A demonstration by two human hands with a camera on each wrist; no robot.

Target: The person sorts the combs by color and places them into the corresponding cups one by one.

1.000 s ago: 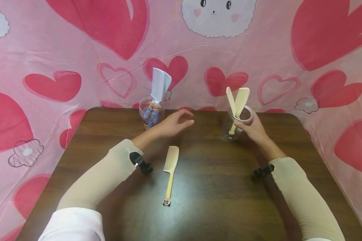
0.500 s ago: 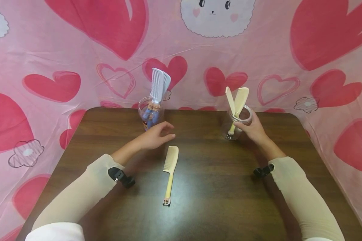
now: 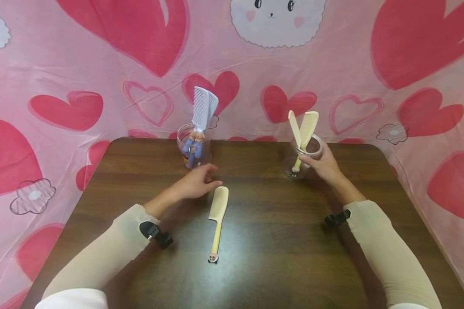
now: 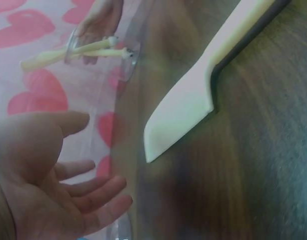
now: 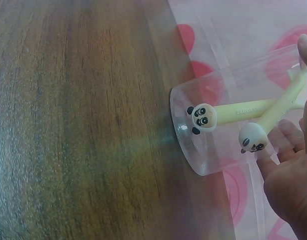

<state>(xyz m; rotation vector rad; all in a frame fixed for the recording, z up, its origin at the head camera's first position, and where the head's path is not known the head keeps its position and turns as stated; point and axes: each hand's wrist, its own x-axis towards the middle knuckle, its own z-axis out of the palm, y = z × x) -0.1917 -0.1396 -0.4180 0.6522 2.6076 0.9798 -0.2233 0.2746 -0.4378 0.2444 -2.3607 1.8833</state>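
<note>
A cream comb (image 3: 219, 206) with a yellow handle and a small animal-head end lies on the dark wooden table. Just beyond its toothed head hovers my left hand (image 3: 195, 182), fingers loosely bent and holding nothing. In the left wrist view a gap shows between that hand (image 4: 48, 185) and the comb (image 4: 181, 107). At the back right, my right hand (image 3: 328, 165) grips a clear jar (image 3: 314, 148) around its side near the rim. Two cream combs (image 3: 308, 126) stand leaning inside it. The right wrist view shows their panda-head ends (image 5: 203, 119) through the jar wall.
At the back left stands another clear jar (image 3: 183, 133) with two pale blue combs (image 3: 202, 109) in it, close beyond my left hand. A pink heart-print cloth (image 3: 151, 43) hangs directly behind the table (image 3: 270, 249).
My left hand has moved left and closer to me, from between the jars to the head of the comb on the table. The right hand stays on its jar.
</note>
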